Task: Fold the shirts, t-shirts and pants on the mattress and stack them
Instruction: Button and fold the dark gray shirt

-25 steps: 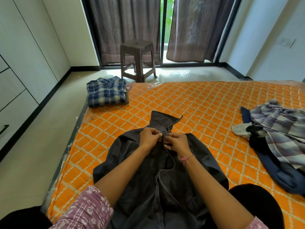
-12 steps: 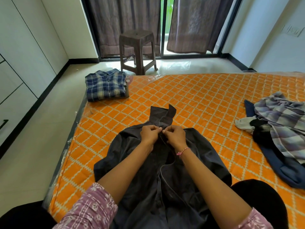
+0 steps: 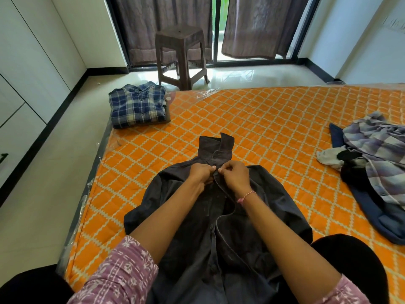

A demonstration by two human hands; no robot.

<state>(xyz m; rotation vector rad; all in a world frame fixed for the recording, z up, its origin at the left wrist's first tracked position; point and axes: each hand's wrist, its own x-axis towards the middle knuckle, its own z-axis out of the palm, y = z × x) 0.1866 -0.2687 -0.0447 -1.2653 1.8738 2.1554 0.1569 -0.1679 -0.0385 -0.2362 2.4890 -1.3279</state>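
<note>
A dark grey shirt [image 3: 258, 207] lies spread on the orange quilted mattress [image 3: 274, 119], collar pointing away from me. My left hand [image 3: 200, 173] and my right hand [image 3: 235, 175] meet just below the collar, each pinching an edge of the shirt's front placket near the top button. A folded blue plaid shirt [image 3: 138, 105] sits at the mattress's far left corner. An unfolded heap of clothes [image 3: 377, 159], with a grey plaid shirt, a navy piece and dark items, lies at the right.
A brown plastic stool [image 3: 180, 55] stands on the tiled floor beyond the mattress, before curtains and a glass door. White cupboards line the left wall. My dark-clad knees frame the shirt at the bottom.
Both hands have stayed pinched at the shirt's top placket, working slightly at it. The collar stands a little more upright. The camera has tilted and moved closer.
</note>
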